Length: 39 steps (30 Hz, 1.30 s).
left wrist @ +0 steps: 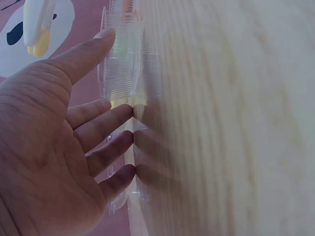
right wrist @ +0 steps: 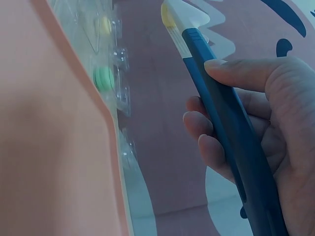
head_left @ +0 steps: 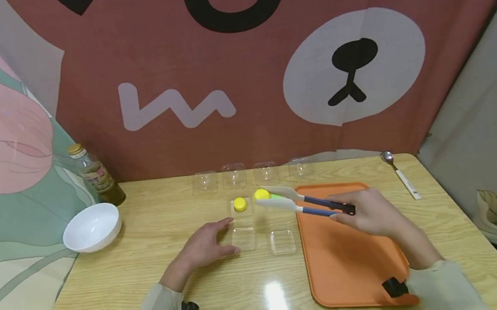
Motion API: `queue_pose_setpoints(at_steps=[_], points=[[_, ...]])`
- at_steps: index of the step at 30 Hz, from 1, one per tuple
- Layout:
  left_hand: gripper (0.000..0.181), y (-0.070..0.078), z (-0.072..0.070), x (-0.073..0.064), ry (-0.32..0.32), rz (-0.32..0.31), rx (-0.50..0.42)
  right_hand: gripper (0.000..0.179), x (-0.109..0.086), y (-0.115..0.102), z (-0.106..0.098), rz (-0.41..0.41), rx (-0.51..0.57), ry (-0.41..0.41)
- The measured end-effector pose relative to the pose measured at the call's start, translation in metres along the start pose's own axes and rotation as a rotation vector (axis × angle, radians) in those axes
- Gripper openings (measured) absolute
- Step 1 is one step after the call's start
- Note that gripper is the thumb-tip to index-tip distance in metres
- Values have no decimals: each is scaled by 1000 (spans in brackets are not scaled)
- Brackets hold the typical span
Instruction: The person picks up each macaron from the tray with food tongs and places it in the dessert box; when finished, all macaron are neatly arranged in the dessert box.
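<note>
Gripping blue-handled tongs (head_left: 324, 202), right hand (head_left: 371, 213) hovers over orange tray (head_left: 342, 263); tongs pinch yellow piece (head_left: 261, 194) left of tray. Left hand (head_left: 203, 245) loose, fingers apart, beside clear container (head_left: 244, 239) farther left of tray; contact unclear.

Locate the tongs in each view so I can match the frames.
Head: tongs just right of centre, below mid-height, in the right hand.
Left wrist: tongs in the upper-left corner, only the white end showing, cut off by the top edge.
Right wrist: tongs slant from top centre to the bottom edge, right of centre.
Shared landmark: the yellow piece at the tongs' tips.
</note>
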State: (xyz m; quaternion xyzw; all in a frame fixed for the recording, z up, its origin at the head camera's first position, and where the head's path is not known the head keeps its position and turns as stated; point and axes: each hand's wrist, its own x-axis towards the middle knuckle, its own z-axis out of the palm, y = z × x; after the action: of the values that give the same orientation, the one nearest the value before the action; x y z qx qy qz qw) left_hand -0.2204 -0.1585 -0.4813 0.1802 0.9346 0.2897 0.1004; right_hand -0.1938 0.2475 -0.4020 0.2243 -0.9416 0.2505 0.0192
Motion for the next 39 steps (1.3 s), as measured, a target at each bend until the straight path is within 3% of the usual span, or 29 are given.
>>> queue_pose_setpoints(at_steps=[12, 30, 39], points=[[82, 0, 0, 1, -6, 2, -4, 36, 8, -7, 11, -133, -21, 6], [82, 6, 3, 2, 26, -50, 4, 35, 20, -16, 42, -126, -80, -162], [81, 3, 5, 3, 27, -50, 11, 29, 23, -18, 50, -179, -92, -172]])
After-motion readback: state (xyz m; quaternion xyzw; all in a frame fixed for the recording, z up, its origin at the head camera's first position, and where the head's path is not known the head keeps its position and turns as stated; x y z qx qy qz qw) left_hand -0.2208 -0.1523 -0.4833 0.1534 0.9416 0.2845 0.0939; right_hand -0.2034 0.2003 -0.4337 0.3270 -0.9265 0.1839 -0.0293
